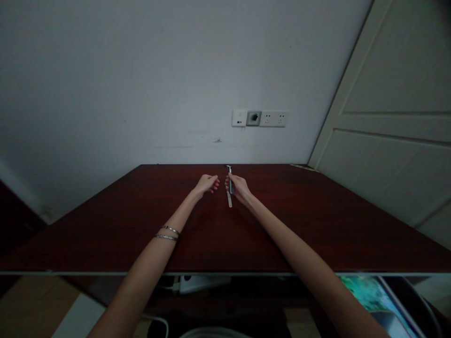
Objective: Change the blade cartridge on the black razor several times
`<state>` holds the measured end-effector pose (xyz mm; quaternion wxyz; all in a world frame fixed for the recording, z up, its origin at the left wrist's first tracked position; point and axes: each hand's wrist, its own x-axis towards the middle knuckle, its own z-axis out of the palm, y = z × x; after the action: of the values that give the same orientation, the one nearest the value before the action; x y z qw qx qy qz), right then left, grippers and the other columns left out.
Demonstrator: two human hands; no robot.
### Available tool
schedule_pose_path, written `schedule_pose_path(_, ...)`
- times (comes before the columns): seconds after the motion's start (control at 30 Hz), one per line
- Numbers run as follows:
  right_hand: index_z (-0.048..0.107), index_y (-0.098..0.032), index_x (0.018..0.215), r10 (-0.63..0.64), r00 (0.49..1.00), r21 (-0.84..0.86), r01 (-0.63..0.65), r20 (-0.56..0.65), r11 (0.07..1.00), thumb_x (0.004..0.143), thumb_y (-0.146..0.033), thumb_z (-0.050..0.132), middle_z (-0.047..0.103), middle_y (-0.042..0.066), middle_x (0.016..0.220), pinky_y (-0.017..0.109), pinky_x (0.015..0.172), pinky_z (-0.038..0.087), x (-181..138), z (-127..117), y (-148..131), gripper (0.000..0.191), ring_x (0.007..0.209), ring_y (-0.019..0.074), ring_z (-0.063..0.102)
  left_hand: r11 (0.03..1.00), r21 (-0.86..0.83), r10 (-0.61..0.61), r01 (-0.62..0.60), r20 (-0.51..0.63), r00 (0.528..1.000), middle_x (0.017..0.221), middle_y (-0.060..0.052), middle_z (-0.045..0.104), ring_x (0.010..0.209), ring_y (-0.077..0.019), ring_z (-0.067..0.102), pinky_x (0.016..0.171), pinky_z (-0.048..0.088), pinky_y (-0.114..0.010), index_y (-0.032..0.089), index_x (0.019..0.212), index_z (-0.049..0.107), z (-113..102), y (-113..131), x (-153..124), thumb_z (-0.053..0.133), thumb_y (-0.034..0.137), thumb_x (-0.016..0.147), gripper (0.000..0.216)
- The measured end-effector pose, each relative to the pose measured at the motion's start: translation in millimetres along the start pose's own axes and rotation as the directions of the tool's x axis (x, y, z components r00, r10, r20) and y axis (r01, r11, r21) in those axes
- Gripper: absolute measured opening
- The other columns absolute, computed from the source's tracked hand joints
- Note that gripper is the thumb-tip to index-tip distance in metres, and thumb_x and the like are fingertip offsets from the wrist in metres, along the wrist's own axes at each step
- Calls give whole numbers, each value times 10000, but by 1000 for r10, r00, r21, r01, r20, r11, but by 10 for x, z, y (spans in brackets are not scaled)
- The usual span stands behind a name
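Dark red desk (268, 225), set against a pale wall (176, 84). Right hand (241, 186): closed on a slim metal tool (231, 186), upper end pointing toward the wall, over the desk's far middle. Pale strip (229, 199): just below the tool; whether joined, cannot tell. Left hand (208, 183): just beside, fingers loosely curled, thumb apart. Bracelets (167, 237), silver-coloured, two: left forearm.

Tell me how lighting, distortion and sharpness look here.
Head view: dim light, the wall greyish, the table dark; head view: stretched toward the edges, the door slanting steeply; head view: the tool in the right hand too small for fine detail.
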<state>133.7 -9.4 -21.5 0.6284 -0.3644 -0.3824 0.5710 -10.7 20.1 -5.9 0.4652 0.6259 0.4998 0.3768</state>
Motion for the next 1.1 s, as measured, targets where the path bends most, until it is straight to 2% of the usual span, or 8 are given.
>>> schedule_pose_path(0.1,517,-163,746,69,997,31,-70,37,997,816,-282,575,573,-11,580,206,448,482,-60,40,-16,150,463,82,534,986,-162,-56,46,-58,997,696,-87,639,567,-135,582,562,449,-246,120,779,577,-9,32,120,415,331,863,279)
schedule_pose_path(0.17,504,-163,767,100,992,49,-104,76,993,830,-272,558,573,-9,579,207,443,484,-99,77,-22,137,461,85,540,958,-273,-99,84,-40,994,727,-105,644,592,-150,596,597,472,-266,110,824,570,19,48,210,384,350,875,308)
schedule_pose_path(0.23,493,-161,767,117,987,61,-124,107,990,846,-259,534,563,-12,565,185,412,457,-135,118,-27,132,440,76,523,897,-409,-165,168,41,985,750,-130,641,613,-169,606,616,489,-287,91,880,559,57,48,288,333,380,888,367)
schedule_pose_path(0.33,459,-168,738,166,977,81,-178,136,981,860,-227,500,497,-49,495,119,325,318,-178,172,-27,142,355,35,412,752,-582,-222,309,218,950,792,-175,632,643,-200,614,615,507,-315,45,966,536,102,6,357,228,421,900,490)
schedule_pose_path(0.47,395,-185,684,264,951,77,-279,160,957,861,-280,485,369,-96,413,100,291,177,-216,208,-1,220,294,12,256,585,-726,-160,361,333,929,937,-239,608,758,-229,630,660,523,-330,-23,1089,472,131,-81,375,151,445,897,600)
schedule_pose_path(0.63,325,-197,620,413,890,38,-428,193,903,872,-457,399,273,-113,373,101,279,117,-248,225,53,370,283,12,176,477,-796,-93,372,376,922,1085,-269,563,944,-283,612,740,525,-411,-16,1195,393,162,-103,383,135,448,894,610)
schedule_pose_path(0.87,368,-188,618,444,864,-30,-450,238,893,851,-550,375,227,-124,353,103,269,98,-285,250,187,430,276,11,136,436,-832,-76,342,345,935,1112,-292,556,1008,-298,593,779,528,-411,-45,1241,381,206,-66,314,161,426,890,627)
schedule_pose_path(1.1,316,-194,564,419,894,-53,-416,159,908,841,-573,371,217,-117,336,110,260,93,-299,261,209,473,272,10,129,363,-869,-46,337,344,938,1160,-306,519,1031,-297,584,757,546,-378,-73,1283,330,213,-87,325,157,428,892,659)
